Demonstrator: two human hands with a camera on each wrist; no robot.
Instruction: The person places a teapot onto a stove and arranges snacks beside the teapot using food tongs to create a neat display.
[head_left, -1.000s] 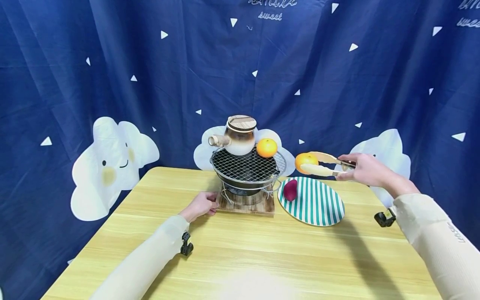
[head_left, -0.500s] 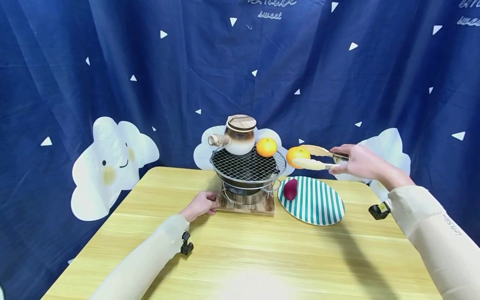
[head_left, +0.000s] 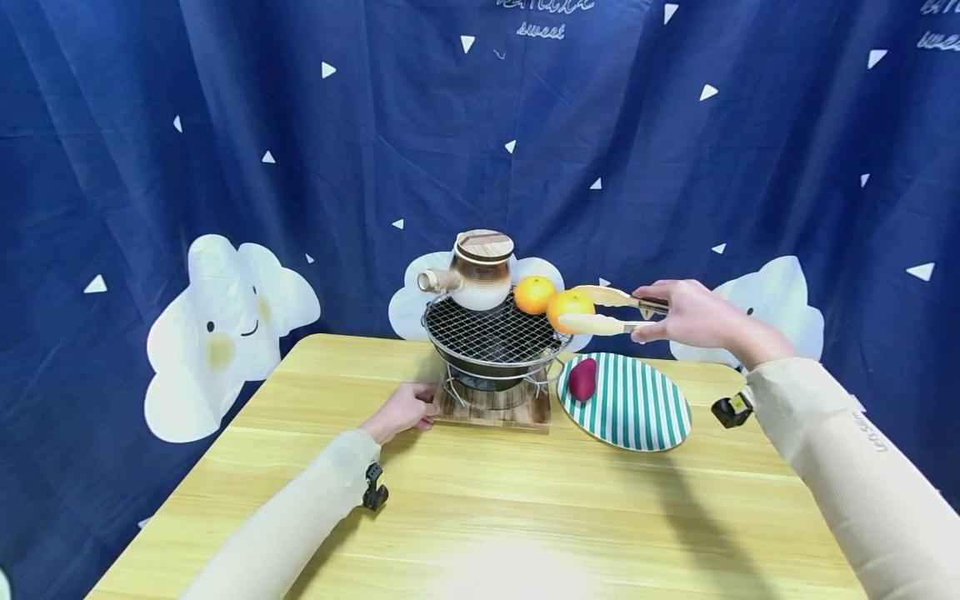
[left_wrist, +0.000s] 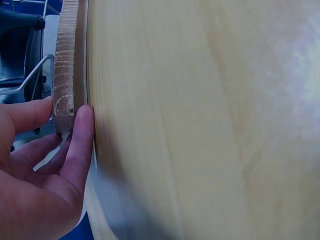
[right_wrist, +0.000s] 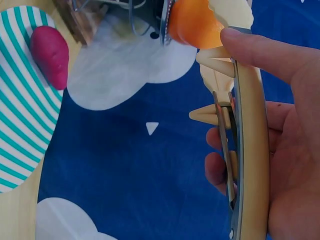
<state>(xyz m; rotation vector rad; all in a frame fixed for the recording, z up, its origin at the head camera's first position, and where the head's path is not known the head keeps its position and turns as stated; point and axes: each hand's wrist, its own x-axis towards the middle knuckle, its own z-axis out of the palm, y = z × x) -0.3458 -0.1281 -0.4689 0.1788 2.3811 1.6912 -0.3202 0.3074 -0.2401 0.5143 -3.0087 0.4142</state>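
Note:
My left hand pinches the left corner of a square wooden board, thumb above and fingers below, as the left wrist view shows. On that board stands a round tabletop grill with a wire mesh top. My right hand holds food tongs with cream tips closed around an orange at the grill's right rim. Whether that orange touches the mesh is unclear. A second orange sits on the mesh just left of it, beside a side-handled teapot with a wooden lid.
An oval green-and-white striped plate lies on the table right of the grill. It bears a purple-red sweet potato. A dark blue curtain with white triangles and clouds hangs behind the table.
My right hand has carried the tongs and the orange leftward and slightly up, from above the plate to the grill's right edge. My left hand has stayed on the board.

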